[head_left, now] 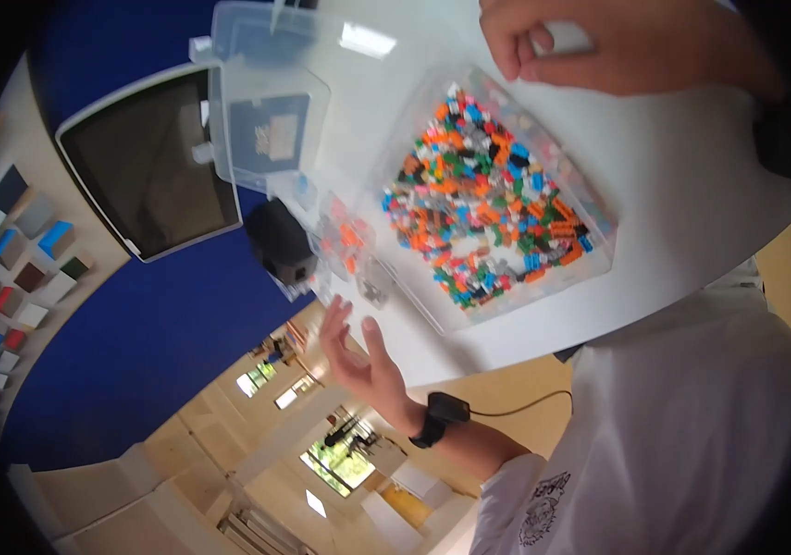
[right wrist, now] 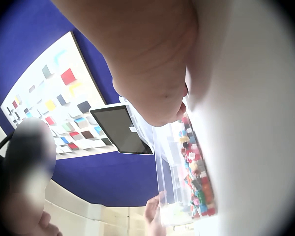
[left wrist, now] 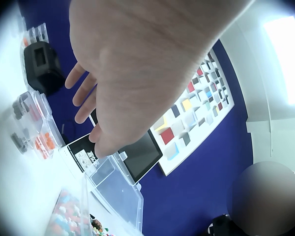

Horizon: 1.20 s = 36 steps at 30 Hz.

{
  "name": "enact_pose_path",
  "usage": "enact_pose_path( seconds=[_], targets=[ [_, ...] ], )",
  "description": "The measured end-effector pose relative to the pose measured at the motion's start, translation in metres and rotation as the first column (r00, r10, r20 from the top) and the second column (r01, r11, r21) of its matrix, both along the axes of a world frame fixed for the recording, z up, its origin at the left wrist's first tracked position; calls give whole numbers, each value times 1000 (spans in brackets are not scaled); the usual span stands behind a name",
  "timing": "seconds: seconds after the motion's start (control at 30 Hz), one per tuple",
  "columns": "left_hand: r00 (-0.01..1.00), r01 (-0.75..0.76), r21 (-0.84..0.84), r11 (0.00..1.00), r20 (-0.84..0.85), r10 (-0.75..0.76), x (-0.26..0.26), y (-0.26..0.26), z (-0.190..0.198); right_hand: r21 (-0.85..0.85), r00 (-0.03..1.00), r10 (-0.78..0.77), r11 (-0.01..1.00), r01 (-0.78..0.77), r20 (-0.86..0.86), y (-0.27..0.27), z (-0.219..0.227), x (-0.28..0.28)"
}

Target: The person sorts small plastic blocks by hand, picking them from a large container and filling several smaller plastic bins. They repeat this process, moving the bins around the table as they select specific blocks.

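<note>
A clear plastic bin (head_left: 442, 319) full of small colourful toy bricks (head_left: 497, 203) stands on the white table. My left hand (head_left: 363, 365) is raised beside the bin's end, palm up with fingers spread, holding nothing. In the left wrist view the fingers of that hand (left wrist: 115, 93) stretch towards the table's far side. On the bin's opposite side, my right hand (head_left: 590, 46) hovers near the rim, its fingers loosely bent and no brick showing in them. The right wrist view has this hand (right wrist: 152, 73) close to the bin's edge, fingertips mostly hidden.
Small clear containers with orange pieces (head_left: 345, 236) stand by a black box-shaped device (head_left: 280, 242). A clear plastic lid (head_left: 229, 120) lies beyond the bin, near a dark-screened tablet (head_left: 160, 171). Behind is a blue wall with a panel of coloured blocks (left wrist: 187, 118).
</note>
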<state>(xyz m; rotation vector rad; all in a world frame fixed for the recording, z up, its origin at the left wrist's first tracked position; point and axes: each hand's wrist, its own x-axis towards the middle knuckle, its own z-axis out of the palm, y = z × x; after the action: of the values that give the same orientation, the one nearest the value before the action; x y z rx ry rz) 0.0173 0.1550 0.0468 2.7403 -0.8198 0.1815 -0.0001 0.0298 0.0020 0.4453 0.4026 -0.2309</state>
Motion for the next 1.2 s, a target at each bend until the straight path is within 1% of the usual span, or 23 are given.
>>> enact_pose_path(
  seconds=[0.03, 0.07, 0.13, 0.17, 0.2, 0.23, 0.27, 0.33, 0.43, 0.53, 0.67, 0.73, 0.77, 0.8, 0.83, 0.87, 0.9, 0.93, 1.0, 1.03, 1.07, 1.13, 1.2],
  targets=[
    [1000, -11, -28, 1000, -18, 10, -1, -5, -1, -287, 996, 2, 958, 23, 89, -53, -28, 3],
    [1000, 31, -47, 998, 3, -31, -2, -11, -4, -555, 986, 27, 829, 71, 166, -101, -50, -3],
    [991, -129, -167, 977, -37, 125, -14, -18, -6, -909, 960, 130, 373, 183, 247, -198, -88, -19],
    [986, -158, -164, 974, -84, 146, -15, -15, -5, -968, 950, 188, 72, 240, 250, -244, -101, -32],
    [978, -180, -173, 968, -139, 157, -12, -9, -9, -927, 948, 233, -254, 274, 216, -294, -116, -51],
    [980, -172, -163, 972, -128, 152, -8, 2, -17, -780, 955, 253, -562, 274, 153, -350, -130, -74],
    [976, -192, -148, 970, -132, 173, -7, -1, -19, -556, 963, 256, -790, 256, 80, -369, -86, -72],
    [971, -230, -192, 954, -104, 213, -10, -2, -27, -593, 954, 293, -757, 274, 67, -371, -79, -72],
    [973, -228, -225, 947, -86, 214, -7, -5, -35, -540, 971, 225, -809, 232, 82, -370, -79, -72],
    [951, -306, -206, 929, -28, 307, -2, -2, -46, -607, 959, 282, -758, 240, 27, -351, -84, -79],
    [952, -297, -138, 945, 42, 305, 0, -13, -52, -636, 978, 203, -760, 134, -36, -357, -68, -80],
    [957, -279, -84, 957, 63, 285, -8, -8, -47, -643, 940, 308, -752, 145, -148, -368, -56, -85],
    [949, -297, -107, 949, 77, 306, -4, -6, -45, -718, 868, 448, -675, 169, -216, -384, -51, -78],
    [938, -316, -145, 938, 99, 331, 4, -14, -46, -698, 882, 423, -696, 169, -209, -383, -56, -78],
    [952, -240, -249, 938, 130, 278, 4, -20, -47, -671, 956, 275, -729, 135, -107, -367, -73, -77],
    [954, -226, -254, 941, 138, 266, 5, -22, -37, -654, 993, 119, -752, 89, -3, -353, -84, -74],
    [958, -240, -361, 901, 65, 281, 2, -27, -36, -632, 995, 102, -772, 71, -13, -356, -84, -75],
    [960, -253, -465, 849, -11, 280, 1, -35, -37, -635, 988, 156, -765, 105, -24, -363, -81, -78],
    [971, -197, -497, 845, 22, 240, 5, -56, -29, -643, 968, 250, -744, 180, -18, -367, -76, -70],
    [982, -153, -460, 875, 30, 188, 8, -61, -25, -621, 974, 229, -764, 179, -1, -367, -76, -67],
    [990, -110, -430, 896, 31, 137, 12, -68, -27, -665, 973, 231, -725, 180, 10, -368, -77, -66],
    [991, 90, -454, 886, 126, -37, 28, -79, -31, -700, 971, 237, -692, 174, 7, -371, -81, -66],
    [997, 81, -610, 789, 36, -74, 33, -105, -35, -696, 960, 276, -697, 172, -39, -376, -65, -78]
  ],
)
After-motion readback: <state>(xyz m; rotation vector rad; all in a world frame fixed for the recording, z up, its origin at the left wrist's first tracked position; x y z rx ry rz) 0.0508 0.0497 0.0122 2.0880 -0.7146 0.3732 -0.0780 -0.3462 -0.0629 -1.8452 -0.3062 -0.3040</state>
